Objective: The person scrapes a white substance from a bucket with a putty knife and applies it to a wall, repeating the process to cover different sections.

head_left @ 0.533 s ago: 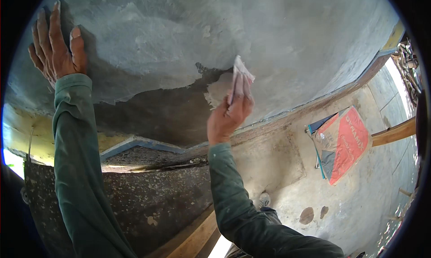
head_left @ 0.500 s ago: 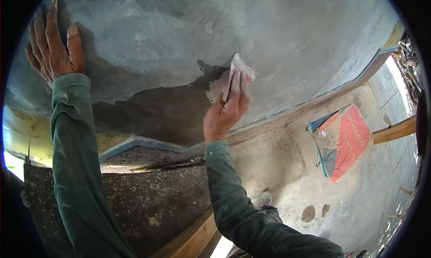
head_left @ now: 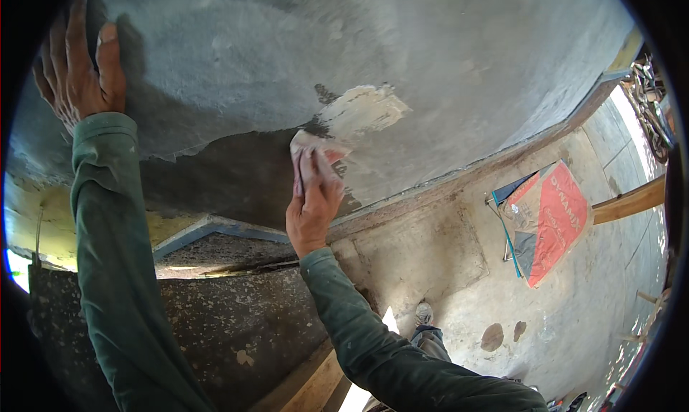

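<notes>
My left hand [head_left: 79,71] rests flat against the grey plastered wall [head_left: 445,60] at the upper left, fingers spread and holding nothing. My right hand [head_left: 313,200] grips a small flat scraper blade [head_left: 314,148] and presses it to the wall near the middle. Just above and to the right of the blade lies a fresh pale streak of putty [head_left: 362,110]. A darker, damp-looking patch of wall [head_left: 215,175] spreads below and to the left of the blade. Both arms wear dark green sleeves.
A red and blue sack [head_left: 545,222] lies on the concrete floor at the right, beside a wooden plank [head_left: 631,202]. A dark speckled ledge [head_left: 215,326] with a wooden edge runs below my arms. My foot [head_left: 425,315] shows on the floor.
My right hand has slid the blade down and to the left, leaving a pale putty streak on the wall. My left hand stays pressed in place.
</notes>
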`<state>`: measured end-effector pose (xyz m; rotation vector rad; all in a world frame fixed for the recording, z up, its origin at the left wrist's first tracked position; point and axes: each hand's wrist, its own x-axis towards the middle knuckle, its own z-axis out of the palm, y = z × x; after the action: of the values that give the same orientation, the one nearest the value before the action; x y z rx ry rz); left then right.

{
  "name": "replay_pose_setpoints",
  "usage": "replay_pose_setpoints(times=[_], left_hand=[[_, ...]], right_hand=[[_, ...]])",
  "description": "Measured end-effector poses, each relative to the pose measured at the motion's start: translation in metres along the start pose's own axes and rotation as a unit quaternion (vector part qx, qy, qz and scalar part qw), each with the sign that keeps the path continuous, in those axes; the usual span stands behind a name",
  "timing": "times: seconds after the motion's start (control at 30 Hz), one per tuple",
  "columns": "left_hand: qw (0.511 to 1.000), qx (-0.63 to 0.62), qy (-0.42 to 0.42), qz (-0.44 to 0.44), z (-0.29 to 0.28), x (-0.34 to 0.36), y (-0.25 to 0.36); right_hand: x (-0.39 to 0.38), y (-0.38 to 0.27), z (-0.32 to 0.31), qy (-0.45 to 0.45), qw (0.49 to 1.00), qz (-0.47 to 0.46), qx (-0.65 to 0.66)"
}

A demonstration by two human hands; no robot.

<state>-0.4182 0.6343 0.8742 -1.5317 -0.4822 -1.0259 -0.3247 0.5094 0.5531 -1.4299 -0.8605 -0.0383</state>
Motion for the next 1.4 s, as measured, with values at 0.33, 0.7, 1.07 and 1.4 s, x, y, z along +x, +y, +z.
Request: replay_pose_setpoints(times=[0.33,0.7,1.07,1.4], left_hand=[[0.808,-0.089,-0.155,-0.562,-0.107,-0.155,0.136],[0.758,-0.056,-0.316,-0.568,-0.099,-0.217,0.119],[0.755,-0.087,-0.286,-0.583,-0.098,-0.213,0.122],[0.744,-0.075,-0.309,-0.588,-0.1,-0.216,0.119]], right_hand=[[0.05,0.062,-0.101,0.098,0.938,0.229,0.241],[0.095,0.062,-0.083,0.112,0.927,0.208,0.29],[0.097,-0.031,-0.056,0.046,0.996,0.043,0.059],[0.05,-0.012,-0.065,-0.1,0.979,0.009,0.179]])
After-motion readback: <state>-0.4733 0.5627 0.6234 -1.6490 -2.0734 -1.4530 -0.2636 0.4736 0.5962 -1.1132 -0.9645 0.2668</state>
